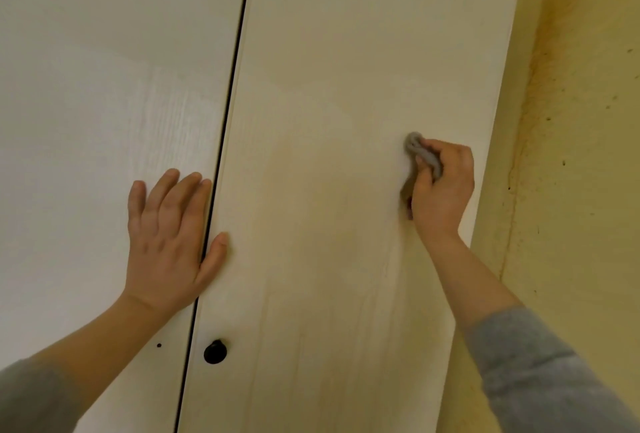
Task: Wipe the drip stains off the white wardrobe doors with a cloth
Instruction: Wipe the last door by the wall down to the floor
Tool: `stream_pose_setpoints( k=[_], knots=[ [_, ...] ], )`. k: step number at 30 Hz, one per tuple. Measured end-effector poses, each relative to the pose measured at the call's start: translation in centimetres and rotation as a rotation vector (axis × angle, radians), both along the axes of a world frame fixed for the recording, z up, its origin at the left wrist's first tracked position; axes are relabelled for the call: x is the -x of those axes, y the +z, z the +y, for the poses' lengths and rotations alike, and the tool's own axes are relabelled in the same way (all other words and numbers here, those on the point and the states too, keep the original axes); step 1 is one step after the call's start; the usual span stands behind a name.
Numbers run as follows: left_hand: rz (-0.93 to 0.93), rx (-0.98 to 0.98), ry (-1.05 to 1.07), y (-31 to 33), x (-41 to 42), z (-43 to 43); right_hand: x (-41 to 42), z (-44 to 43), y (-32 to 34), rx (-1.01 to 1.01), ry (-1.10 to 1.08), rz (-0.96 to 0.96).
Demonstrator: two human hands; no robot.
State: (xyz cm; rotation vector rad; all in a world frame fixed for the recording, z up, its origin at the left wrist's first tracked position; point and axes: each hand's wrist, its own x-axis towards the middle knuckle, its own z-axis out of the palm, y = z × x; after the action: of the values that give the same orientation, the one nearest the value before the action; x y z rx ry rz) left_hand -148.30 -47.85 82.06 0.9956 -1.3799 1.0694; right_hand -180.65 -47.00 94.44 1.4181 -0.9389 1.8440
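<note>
Two white wardrobe doors fill the view, split by a dark vertical gap. My right hand (441,187) grips a small bunched grey cloth (420,152) and holds it against the right door (329,103), towards that door's right edge. Faint vertical drip streaks (388,277) run down the right door below the cloth. My left hand (169,242) lies flat with straight fingers on the left door (86,103), its thumb reaching across the gap onto the right door.
A round black knob (215,351) sits low on the right door beside the gap, and a small dark spot (159,345) marks the left door. A stained yellow wall (581,121) stands just right of the wardrobe.
</note>
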Motion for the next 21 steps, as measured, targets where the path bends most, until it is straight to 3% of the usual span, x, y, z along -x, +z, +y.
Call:
stream_pose_setpoints(
  k=[3,6,9,11,14,16,21],
  knots=[
    [-0.008,0.008,-0.003,0.1,-0.1,-0.1,-0.5,-1.6,-1.1,0.021,0.000,-0.009],
    [-0.005,0.011,0.005,0.0,-0.1,-0.3,-1.4,-1.8,-8.4,0.015,0.002,0.102],
    [-0.003,0.002,0.016,0.0,0.0,-0.3,-1.6,0.0,-16.4,-0.146,0.104,0.220],
    [-0.007,-0.008,0.016,0.0,0.1,-0.2,-1.2,1.5,-18.5,-0.254,0.156,0.235],
    [-0.007,-0.014,0.010,-0.1,0.0,-0.1,0.0,2.8,-15.1,-0.210,0.161,0.126],
    [-0.006,-0.016,0.009,-0.1,0.0,0.0,1.3,2.7,-10.2,-0.121,0.054,0.028],
    [-0.007,-0.019,0.011,-0.1,0.0,0.1,3.3,-0.4,-0.5,-0.028,0.001,0.016]
  ],
)
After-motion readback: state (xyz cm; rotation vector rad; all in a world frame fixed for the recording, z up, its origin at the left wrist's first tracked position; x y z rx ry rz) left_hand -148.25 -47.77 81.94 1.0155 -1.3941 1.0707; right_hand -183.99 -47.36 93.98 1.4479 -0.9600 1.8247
